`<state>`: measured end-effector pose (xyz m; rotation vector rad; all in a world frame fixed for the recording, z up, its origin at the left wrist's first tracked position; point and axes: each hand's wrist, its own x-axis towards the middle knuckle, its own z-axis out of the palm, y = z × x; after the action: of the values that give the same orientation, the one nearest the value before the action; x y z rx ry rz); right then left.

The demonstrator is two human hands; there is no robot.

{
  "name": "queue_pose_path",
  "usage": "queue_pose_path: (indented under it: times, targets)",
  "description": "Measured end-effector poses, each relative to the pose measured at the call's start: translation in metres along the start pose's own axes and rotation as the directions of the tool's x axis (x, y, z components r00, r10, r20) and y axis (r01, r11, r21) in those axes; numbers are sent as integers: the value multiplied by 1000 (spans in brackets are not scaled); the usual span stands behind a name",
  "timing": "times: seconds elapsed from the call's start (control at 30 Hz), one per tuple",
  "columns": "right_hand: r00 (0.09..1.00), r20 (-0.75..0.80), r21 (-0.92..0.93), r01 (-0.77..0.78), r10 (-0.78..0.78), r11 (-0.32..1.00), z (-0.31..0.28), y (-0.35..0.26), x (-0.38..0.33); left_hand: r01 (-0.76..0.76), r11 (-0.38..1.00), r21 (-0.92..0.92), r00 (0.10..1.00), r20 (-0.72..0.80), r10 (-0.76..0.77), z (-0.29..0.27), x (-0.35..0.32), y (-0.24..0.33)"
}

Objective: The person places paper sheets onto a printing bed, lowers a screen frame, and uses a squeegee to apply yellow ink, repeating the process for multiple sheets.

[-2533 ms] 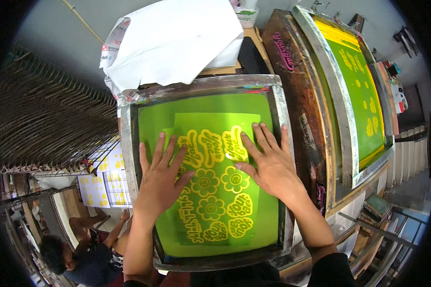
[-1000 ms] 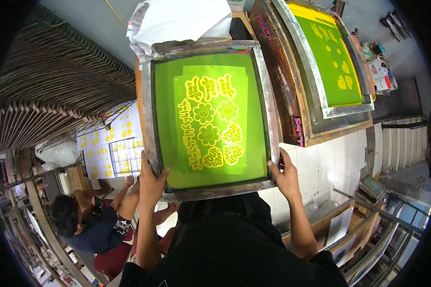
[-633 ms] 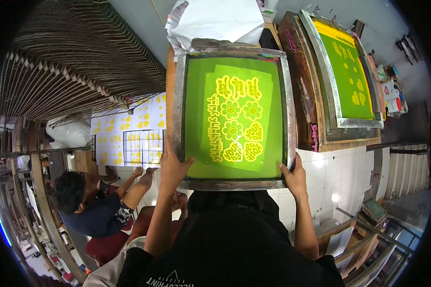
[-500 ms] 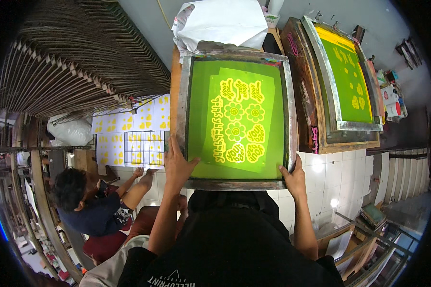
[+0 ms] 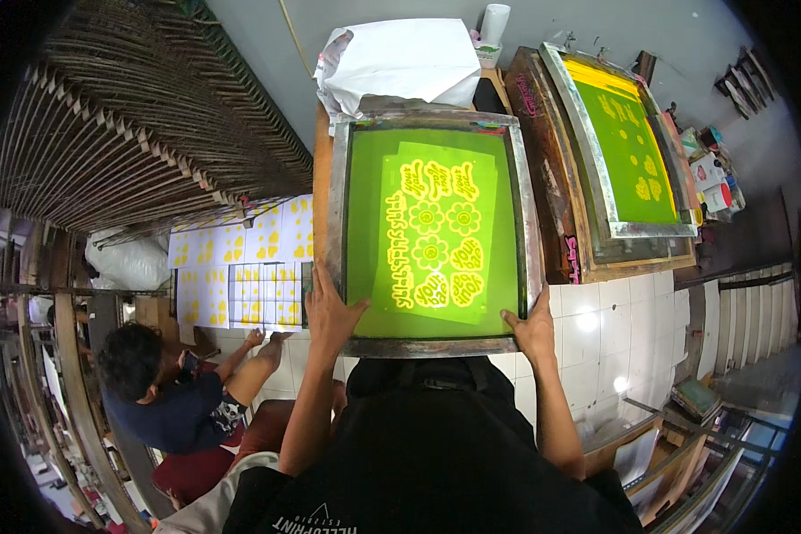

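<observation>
A silk-screen frame [image 5: 427,347] with green mesh lies in front of me. Light yellow flowers and lettering shapes [image 5: 432,252] show on its mesh, over what looks like a tilted sheet. My left hand [image 5: 331,313] grips the near left corner, thumb over the rim and fingers along the outer side. At the near right corner my right hand [image 5: 534,329] holds the frame the same way. The fingertips of my right hand are partly hidden behind the rim.
A second green screen [image 5: 636,151] with yellow ink rests on a wooden box to the right. White crumpled wrapping [image 5: 409,67] lies beyond the frame. At left are a drying rack [image 5: 151,133], printed sheets [image 5: 240,294] and a seated person [image 5: 173,392] with a phone.
The whole view has shifted slightly, with the far things now lower and a little further left. Both hands keep their hold on the frame's near corners.
</observation>
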<state>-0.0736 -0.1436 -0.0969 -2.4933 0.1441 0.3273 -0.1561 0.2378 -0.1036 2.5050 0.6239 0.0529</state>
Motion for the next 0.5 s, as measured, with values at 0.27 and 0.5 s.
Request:
queue_pose_path:
  times: [0.27, 0.5]
  targets:
    - [1000, -4, -39, -31, 31, 999, -2, -6, -1, 15, 999, -30, 1000, 22, -14, 0, 0, -1]
    - [998, 19, -33, -61, 62, 998, -2, -4, 0, 30, 996, -82, 999, 20, -28, -2, -1, 3]
